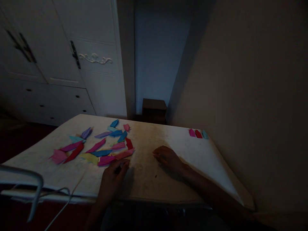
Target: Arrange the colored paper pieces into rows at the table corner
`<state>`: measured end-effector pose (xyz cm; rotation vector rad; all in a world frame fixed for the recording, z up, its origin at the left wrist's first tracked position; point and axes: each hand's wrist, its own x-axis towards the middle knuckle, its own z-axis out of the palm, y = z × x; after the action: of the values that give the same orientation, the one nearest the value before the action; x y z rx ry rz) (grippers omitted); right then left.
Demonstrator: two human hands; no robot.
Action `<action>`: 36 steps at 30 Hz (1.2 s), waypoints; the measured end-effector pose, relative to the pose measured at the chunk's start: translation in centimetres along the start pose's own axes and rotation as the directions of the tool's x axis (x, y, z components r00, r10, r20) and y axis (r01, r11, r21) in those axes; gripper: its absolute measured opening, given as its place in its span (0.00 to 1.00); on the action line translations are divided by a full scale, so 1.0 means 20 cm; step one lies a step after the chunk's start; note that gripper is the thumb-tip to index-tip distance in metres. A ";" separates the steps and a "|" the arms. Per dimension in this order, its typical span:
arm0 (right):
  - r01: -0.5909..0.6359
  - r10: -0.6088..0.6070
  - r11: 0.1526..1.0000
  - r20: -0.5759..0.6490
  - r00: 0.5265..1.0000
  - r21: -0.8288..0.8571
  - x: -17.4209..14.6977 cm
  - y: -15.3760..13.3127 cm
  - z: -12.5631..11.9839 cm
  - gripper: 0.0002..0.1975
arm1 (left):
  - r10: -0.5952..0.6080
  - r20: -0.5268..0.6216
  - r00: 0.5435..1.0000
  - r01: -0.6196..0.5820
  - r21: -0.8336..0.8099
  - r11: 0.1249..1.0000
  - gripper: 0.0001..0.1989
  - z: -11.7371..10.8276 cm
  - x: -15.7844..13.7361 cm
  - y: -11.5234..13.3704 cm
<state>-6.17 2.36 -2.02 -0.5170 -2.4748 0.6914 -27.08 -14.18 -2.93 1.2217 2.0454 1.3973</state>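
Many folded strips in pink, red, blue, yellow and purple lie spread over the left part of the table; from here I cannot tell paper from cloth. My left hand [115, 175] is at the near edge of this group, just below a magenta strip [106, 160] and a salmon-pink strip [125, 154]. Its thumb and forefinger come together in a pinch, and anything between them is too dark to make out. Over the table's middle, my right hand [169, 158] has its fingers stretched loosely to the left, with nothing visible in them.
The pale table [144, 179] has a brownish patch down its middle. Several folded strips, among them a red one [198, 133], lie at the far right corner. A bent metal tube [36, 176] and a cord are at the left. Behind stand a white wardrobe [101, 83] and a brown box [154, 104].
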 end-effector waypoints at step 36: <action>0.039 -0.047 0.999 0.304 0.952 0.031 -0.02 0.03 0.05 0.18 | -0.014 -0.564 0.826 0.389 0.552 0.737 0.26 -0.80 0.22 -0.41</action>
<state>-6.21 2.19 -3.20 -0.3679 -2.7496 0.8373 -44.40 -20.65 -2.53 0.8007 3.1408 0.9887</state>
